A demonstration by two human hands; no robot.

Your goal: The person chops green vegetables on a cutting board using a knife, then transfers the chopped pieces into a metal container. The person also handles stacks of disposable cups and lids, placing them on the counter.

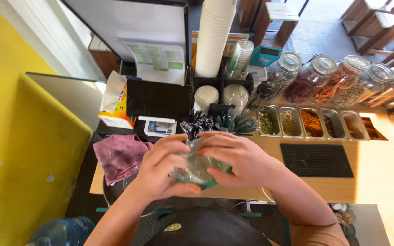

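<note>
While both hands meet low at six o'clock, just above the dark apron [206, 230], a small clear plastic bag [196, 165] with a green edge sits pinched between them over the near lip of the wooden counter [379, 177]. It looks light, thin and crinkly, likely slippery, the sort of thing that would buckle if squeezed, so the edges and the green strip seem the sensible places to hold it. Left hand [160, 169]: fingers curled round the bag's left side, thumb lying along the bottom edge, closed on it but not clenched. Right hand [240, 159]: fingers bent over the top and right side, tips pressing the film, gripping the same bag. Out at nine o'clock a pink cloth [120, 157] lies crumpled, with a tissue box [115, 107] beyond it at ten. At three o'clock, a black rubber mat [316, 160] lies flat on the wood. Farther on at twelve, small sachets [199, 123] cluster beside a row of steel trays [313, 123] holding dried ingredients at one o'clock. Farthest away, a tall stack of white cups [213, 36] rises at twelve, and big glass jars [343, 82] line up toward two o'clock.
</note>
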